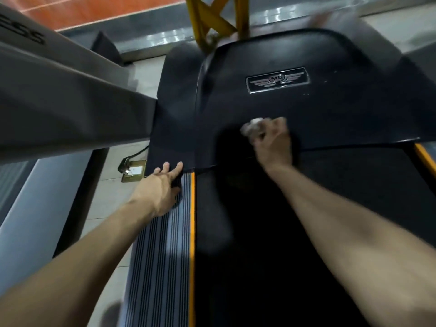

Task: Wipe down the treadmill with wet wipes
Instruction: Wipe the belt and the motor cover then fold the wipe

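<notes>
My right hand [273, 143] grips a crumpled white wet wipe [253, 128] against the treadmill's black motor cover [330, 109], just below its M6 badge [278, 79] and above the dark belt [271, 244]. My left hand [162, 185] lies flat, fingers straight, on the ribbed side rail [160, 244], fingertips [179, 164] touching the cover's near corner.

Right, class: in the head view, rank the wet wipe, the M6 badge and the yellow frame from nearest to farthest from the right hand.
1. The wet wipe, bunched in the right hand itself.
2. The M6 badge, ahead on the black motor cover.
3. The yellow frame, beyond the cover's far edge.
</notes>
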A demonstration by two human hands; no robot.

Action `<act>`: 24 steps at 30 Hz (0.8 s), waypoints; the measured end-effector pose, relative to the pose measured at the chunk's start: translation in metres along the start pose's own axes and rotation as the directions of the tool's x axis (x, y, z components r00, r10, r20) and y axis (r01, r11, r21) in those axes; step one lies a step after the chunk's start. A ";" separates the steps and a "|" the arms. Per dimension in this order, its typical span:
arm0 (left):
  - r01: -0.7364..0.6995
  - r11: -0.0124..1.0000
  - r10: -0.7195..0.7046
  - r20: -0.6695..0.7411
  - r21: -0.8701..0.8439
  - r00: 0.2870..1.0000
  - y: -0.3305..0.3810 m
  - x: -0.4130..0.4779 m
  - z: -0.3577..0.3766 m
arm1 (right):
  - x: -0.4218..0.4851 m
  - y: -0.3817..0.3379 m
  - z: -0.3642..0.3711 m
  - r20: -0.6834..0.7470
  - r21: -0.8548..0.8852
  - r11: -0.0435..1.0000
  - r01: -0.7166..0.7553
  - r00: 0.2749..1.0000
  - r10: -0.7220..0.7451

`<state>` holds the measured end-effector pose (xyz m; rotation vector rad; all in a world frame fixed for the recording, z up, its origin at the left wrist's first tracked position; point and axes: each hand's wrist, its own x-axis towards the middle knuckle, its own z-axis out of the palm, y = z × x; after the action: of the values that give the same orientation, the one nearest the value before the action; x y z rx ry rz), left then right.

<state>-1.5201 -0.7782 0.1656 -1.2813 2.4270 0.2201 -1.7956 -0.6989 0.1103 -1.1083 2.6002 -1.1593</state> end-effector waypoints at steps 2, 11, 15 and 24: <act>0.011 1.000 -0.011 -0.013 0.004 1.000 -0.002 0.001 0.004 | -0.035 -0.031 0.030 0.162 0.131 0.962 0.241 0.952 -0.261; 0.005 0.999 -0.002 -0.078 0.036 0.997 -0.003 0.003 0.017 | 0.047 0.069 -0.058 -0.229 -0.128 0.986 -0.108 0.970 0.076; 0.002 0.999 0.001 -0.081 0.033 0.997 -0.004 0.007 0.020 | -0.027 -0.015 0.027 -0.010 0.059 0.955 0.290 0.957 -0.290; -0.008 0.988 -0.004 -0.080 -0.157 0.997 -0.006 -0.034 0.021 | 0.015 0.043 -0.056 -0.117 -0.087 0.996 0.025 0.993 -0.035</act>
<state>-1.4924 -0.7500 0.1605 -1.3790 2.5214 0.3736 -1.8512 -0.6556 0.1239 -1.1314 2.7561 -1.1640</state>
